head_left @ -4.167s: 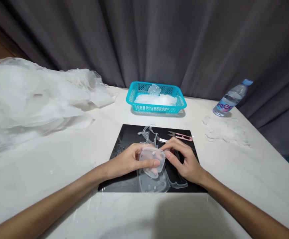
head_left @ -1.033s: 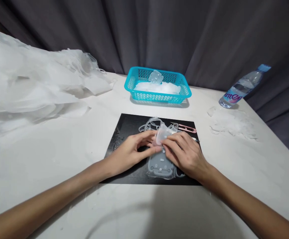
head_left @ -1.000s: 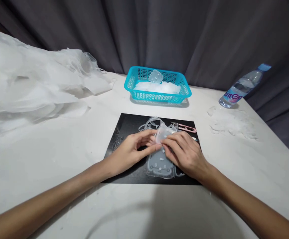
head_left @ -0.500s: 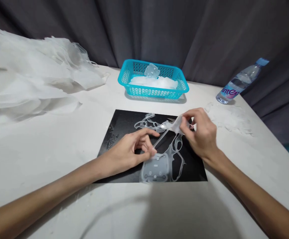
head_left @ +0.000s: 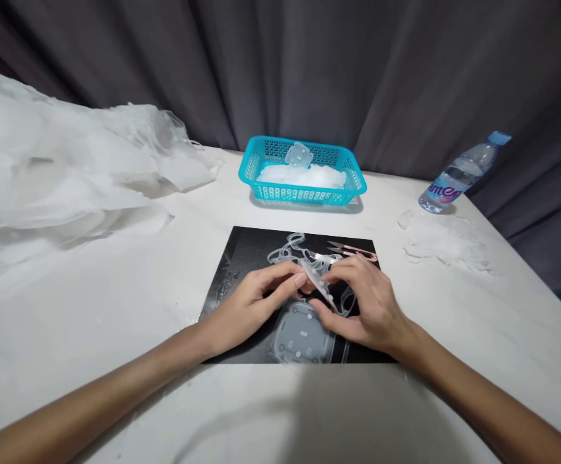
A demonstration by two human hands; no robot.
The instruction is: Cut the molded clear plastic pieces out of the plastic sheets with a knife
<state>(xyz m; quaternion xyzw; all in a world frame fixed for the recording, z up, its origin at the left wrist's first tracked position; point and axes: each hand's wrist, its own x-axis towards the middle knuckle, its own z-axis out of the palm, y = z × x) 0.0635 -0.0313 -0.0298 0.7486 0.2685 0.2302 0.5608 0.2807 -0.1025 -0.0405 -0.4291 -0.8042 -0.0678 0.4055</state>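
1. Curtain (head_left: 309, 64): grey, pleated, across the whole top of the frame.
2. Surface (head_left: 116, 309): white, filling the lower two thirds.
3. Heap of white translucent sheeting (head_left: 58, 174): piled at the upper left, well apart from the hands.
4. Black mat (head_left: 246, 251): laid flat at centre; both hands are placed over it.
5. Teal basket (head_left: 302, 193): set just above the mat, filled with pale clear pieces.
6. Loose scraps (head_left: 447, 241): scattered at the right, below the water bottle (head_left: 458, 174), which is seen leaning at the upper right.
7. Left hand (head_left: 251, 303) and right hand (head_left: 367, 303): brought together at the mat's centre. Each grip is closed, fingertips pinched on opposite ends of the thin clear piece.
8. Moulded clear tray part (head_left: 302, 335): flat on the mat's lower edge, directly under the hands.
9. Offcut strips (head_left: 292, 248): curled on the mat's upper half, just behind the fingers.
10. Thin clear piece (head_left: 319, 282): held tilted between the two hands, above the mat and not resting on it.
11. Pink snips (head_left: 352, 251): lying on the mat's upper right, near the right hand but untouched.

Risk note: the piece is judged flimsy, so a tear or crease could be caused by uneven pull. The offcut strips could be snagged by the fingers, and a knuckle could be nicked on the snips.
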